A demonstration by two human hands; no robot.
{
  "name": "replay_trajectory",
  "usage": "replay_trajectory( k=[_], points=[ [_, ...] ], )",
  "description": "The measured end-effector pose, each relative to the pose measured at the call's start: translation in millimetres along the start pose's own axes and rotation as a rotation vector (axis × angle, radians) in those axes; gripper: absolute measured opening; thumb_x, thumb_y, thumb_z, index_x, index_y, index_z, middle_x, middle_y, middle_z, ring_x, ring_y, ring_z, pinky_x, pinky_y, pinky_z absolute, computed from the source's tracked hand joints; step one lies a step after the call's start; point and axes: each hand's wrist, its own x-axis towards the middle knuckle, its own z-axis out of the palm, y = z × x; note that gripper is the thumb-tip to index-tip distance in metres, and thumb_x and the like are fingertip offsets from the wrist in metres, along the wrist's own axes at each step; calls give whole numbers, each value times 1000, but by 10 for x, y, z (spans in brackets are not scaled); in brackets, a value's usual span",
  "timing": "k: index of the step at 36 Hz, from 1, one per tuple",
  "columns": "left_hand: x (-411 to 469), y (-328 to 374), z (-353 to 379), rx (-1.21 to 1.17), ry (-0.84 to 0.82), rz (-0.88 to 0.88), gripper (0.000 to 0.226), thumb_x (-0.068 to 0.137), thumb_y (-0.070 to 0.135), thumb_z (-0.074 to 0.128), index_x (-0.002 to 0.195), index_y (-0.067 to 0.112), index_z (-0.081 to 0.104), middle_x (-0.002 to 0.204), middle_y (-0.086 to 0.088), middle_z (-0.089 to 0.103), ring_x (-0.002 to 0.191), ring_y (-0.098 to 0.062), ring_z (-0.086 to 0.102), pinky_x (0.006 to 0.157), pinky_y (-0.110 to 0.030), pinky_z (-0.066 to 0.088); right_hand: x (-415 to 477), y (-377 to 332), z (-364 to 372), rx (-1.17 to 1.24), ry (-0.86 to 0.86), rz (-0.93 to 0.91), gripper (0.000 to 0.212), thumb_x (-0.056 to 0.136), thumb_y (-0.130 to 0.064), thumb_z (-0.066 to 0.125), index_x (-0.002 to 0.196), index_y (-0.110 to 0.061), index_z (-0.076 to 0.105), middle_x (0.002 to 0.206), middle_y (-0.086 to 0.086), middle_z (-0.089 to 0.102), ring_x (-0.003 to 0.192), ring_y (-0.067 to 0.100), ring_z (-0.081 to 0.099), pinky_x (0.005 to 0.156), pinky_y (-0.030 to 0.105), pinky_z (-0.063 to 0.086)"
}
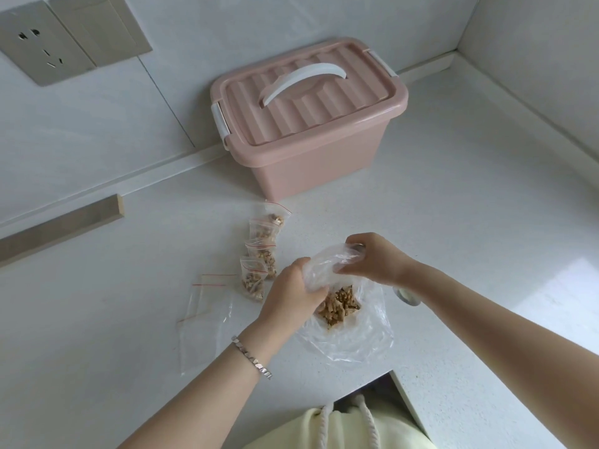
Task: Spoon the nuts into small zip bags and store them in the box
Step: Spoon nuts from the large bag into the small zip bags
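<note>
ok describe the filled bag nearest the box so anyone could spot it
Find the pink box at the back. In front of it a row of nut-filled bags runs toward the left hand. Yours is the end bag, nearest the box and farthest from the hand.

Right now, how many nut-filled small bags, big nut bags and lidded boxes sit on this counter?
Small clear zip bags with red strips, filled with nuts: 4
Large clear plastic bag of nuts: 1
Pink plastic box with white handle, lid shut: 1
Total: 6
</note>
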Motion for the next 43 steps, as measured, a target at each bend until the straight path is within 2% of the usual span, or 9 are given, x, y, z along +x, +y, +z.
replay_trajectory(
  k=[4, 12, 20, 23, 27, 31, 34, 37, 43],
  points=[
    [0, 38, -1, 35, 49, 63, 30, 88, 23, 60, 62, 16, 46, 61, 1, 42, 50, -9, 38, 44, -11, 34, -2, 28, 10, 57, 47, -18, 33, 74, -26, 76, 64, -16, 46, 60, -3, 43, 53, 10, 35, 46, 16, 25],
    [-15, -36, 30, 142, 210, 196, 11, 87, 15, 60, 84, 11, 50, 80, 5, 43, 63, -7, 41, 57, -7, 36, -112, 44, 48, -42, -31, -10, 30, 69, -25, 79, 93, -20, 62, 81, -4, 64, 69, 11, 58, 62, 21, 43],
    [-46, -11, 77, -45, 234, 178, 15, 86, 2, 57, 88, 13, 47, 69, 14, 45, 51, -3, 45, 51, -9, 38, -104, 133, 202, -219, 174, -83, 20, 79, -6, 53, 61, -11, 47, 58, 1, 47, 56, 17, 38, 51, 29, 29],
    [29, 69, 44, -130, 165, 197, 20, 88, 8, 58, 106, 12, 52, 78, 13, 51, 51, 2, 49, 48, -10, 39, -91, 151, 169, -157, 121, -61, 11, 86, -24, 58, 92, -16, 61, 74, 2, 65, 60, 18, 54, 54, 31, 42],
    [134, 144, -10, -200, 9, 266, 36, 91, 10, 55, 124, 21, 45, 112, 10, 57, 79, -4, 59, 66, -8, 46, -110, 65, 68, -168, 76, -64, 47, 74, -48, 65, 117, -33, 52, 86, -13, 65, 75, 8, 61, 70, 30, 52],
    [167, 129, 4, -210, -189, 214, 61, 91, 7, 50, 137, 34, 21, 130, 9, 38, 77, 2, 54, 64, -7, 45, -58, -49, -105, -202, -27, 31, 33, 74, -40, 67, 104, -30, 59, 86, -13, 62, 79, 10, 58, 72, 28, 48],
    [117, 76, 98, -182, 112, 295, 69, 84, -1, 56, 140, 18, 21, 138, 4, 30, 112, 7, 38, 92, -3, 34, 12, -85, -182, -191, -4, 118, 23, 81, -23, 62, 63, -13, 50, 61, 2, 47, 55, 13, 41, 50, 23, 29],
    [31, -96, 226, -149, 413, 128, 73, 79, 15, 68, 138, 11, 25, 137, -4, 28, 128, -11, 30, 106, -19, 28, 111, -32, -230, -183, 154, 230, 16, 80, -14, 56, 76, 0, 63, 72, 18, 65, 60, 19, 51, 52, 24, 34],
    [-174, -260, 501, -444, -197, -613, 57, 74, 54, 68, 105, 10, 49, 98, -7, 55, 87, -20, 57, 67, -25, 48, 146, 57, -352, -152, 283, 351, 22, 75, -10, 61, 61, -13, 44, 54, -2, 43, 47, 14, 38, 40, 21, 25]
  ],
)
